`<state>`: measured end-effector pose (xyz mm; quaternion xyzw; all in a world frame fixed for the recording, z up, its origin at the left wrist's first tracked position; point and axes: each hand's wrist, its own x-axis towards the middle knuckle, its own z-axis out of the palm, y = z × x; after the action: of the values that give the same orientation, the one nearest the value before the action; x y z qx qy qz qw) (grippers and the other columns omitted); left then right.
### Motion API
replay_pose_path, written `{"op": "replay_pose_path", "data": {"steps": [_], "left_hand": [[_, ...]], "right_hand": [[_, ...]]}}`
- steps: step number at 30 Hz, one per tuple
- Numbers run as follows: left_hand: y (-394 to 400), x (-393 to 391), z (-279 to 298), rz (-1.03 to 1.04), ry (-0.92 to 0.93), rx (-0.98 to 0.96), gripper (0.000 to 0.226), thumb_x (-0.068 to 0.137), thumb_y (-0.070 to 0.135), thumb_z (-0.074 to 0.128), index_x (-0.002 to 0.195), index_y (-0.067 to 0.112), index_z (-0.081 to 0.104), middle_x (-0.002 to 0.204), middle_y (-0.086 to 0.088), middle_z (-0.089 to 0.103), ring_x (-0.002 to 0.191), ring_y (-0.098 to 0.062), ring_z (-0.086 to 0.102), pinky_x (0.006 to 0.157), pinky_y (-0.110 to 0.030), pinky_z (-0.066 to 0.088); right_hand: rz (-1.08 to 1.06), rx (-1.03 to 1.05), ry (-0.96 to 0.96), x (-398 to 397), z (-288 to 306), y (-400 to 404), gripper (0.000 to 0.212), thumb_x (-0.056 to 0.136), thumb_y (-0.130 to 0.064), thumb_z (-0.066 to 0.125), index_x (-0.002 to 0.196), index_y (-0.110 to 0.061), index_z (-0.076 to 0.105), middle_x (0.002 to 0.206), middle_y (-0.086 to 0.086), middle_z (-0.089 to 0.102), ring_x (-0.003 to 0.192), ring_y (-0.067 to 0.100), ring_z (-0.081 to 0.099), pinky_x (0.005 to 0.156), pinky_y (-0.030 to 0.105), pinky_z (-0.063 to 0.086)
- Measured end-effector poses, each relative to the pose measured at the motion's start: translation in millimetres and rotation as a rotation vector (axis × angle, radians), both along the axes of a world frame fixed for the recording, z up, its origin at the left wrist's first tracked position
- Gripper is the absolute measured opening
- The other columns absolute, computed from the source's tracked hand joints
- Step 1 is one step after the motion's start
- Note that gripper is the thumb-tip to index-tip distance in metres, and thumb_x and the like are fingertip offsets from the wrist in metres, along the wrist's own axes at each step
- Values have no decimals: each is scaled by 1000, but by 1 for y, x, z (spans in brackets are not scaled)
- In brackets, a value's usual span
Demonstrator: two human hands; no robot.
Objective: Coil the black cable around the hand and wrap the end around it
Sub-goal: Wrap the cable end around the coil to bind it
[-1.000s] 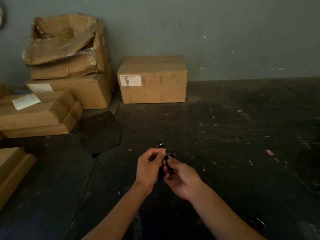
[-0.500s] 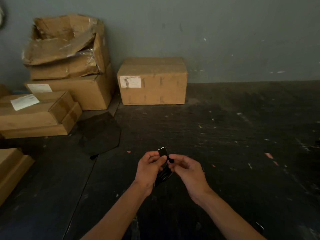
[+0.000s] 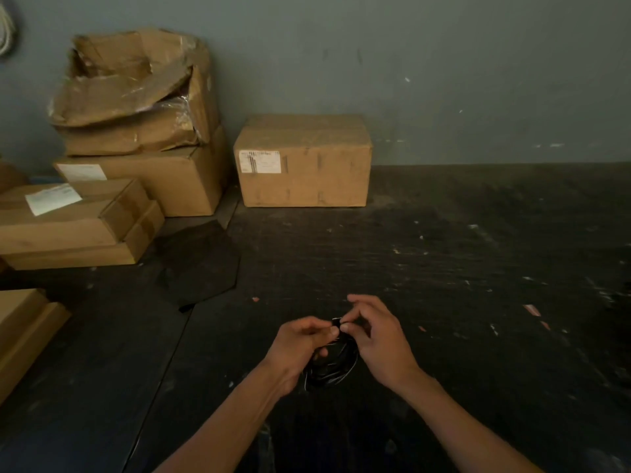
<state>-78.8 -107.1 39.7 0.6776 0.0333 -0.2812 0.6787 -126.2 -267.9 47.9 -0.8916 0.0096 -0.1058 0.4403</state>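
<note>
The black cable [image 3: 329, 372] hangs as a small bundle of loops between my two hands, low in the middle of the view. My left hand [image 3: 297, 349] holds the bundle with curled fingers, thumb on top. My right hand [image 3: 377, 343] pinches the cable's end at the top of the bundle, thumb and forefinger together, the other fingers raised. Much of the coil is hidden behind my left palm, and the dark floor makes its outline hard to see.
The dark, scuffed floor [image 3: 461, 268] stretches ahead. A closed cardboard box [image 3: 304, 162] stands against the grey wall. Stacked and crushed boxes [image 3: 136, 131] fill the left side, with flat boxes [image 3: 75, 227] nearer. A black sheet [image 3: 198, 261] lies on the floor.
Both hands have dropped slightly. My right hand has swung from under the bundle to its upper right, carrying the cable's end, and the loops now hang lower.
</note>
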Motion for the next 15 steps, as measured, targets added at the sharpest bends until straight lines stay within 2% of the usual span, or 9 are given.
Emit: {"op": "replay_pose_path", "data": {"steps": [1,3,5,6,8,11,12,15], "left_hand": [[1,1,1,-25,-4,15,9,85,12,73,90,17,78,92,-2,74,84,-14,64,69,-24,53],[4,3,3,-73,7,35,8,85,14,73,91,17,79,90,0,74,81,-14,62,71,-25,51],[5,3,5,-104,21,32,7,86,15,74,90,18,79,84,3,74,72,-10,61,64,-22,50],[5,3,5,-110,19,28,7,86,15,74,89,18,79,81,5,74,66,-7,61,60,-20,49],[4,2,6,-104,2,23,7,87,14,73,90,15,79,75,5,73,58,-3,58,54,-17,46],[1,2,6,-99,-41,49,9,87,16,72,92,14,79,74,6,73,57,-2,57,53,-17,45],[1,2,6,-105,-55,59,10,88,16,71,94,15,79,76,5,73,58,-3,57,54,-18,45],[-1,1,4,-141,-61,21,15,92,14,66,103,18,76,84,3,76,63,-5,62,59,-20,50]], "right_hand": [[28,0,31,0,1,-1,18,89,-12,66,88,-30,63,123,-14,56,118,0,52,102,29,43],[66,38,75,0,4,-2,21,90,-13,65,86,-33,62,106,-16,65,101,-5,59,90,25,49],[52,77,98,0,5,-1,20,91,-13,65,84,-32,61,88,-13,67,86,-4,62,76,21,49],[31,98,104,0,5,-1,19,90,-13,66,86,-31,60,85,-10,66,84,-3,61,75,21,49],[-14,163,123,0,5,0,24,89,-13,67,95,-32,55,87,-5,65,83,1,62,76,23,50],[-49,203,203,2,5,1,32,91,-14,66,113,-33,54,91,-4,67,87,4,64,77,22,51],[-60,203,222,3,5,0,29,91,-14,65,115,-30,58,92,-6,68,88,3,64,78,20,50],[-130,271,258,6,4,-4,14,91,-12,65,97,-25,70,94,-6,69,92,6,65,82,24,52]]}}
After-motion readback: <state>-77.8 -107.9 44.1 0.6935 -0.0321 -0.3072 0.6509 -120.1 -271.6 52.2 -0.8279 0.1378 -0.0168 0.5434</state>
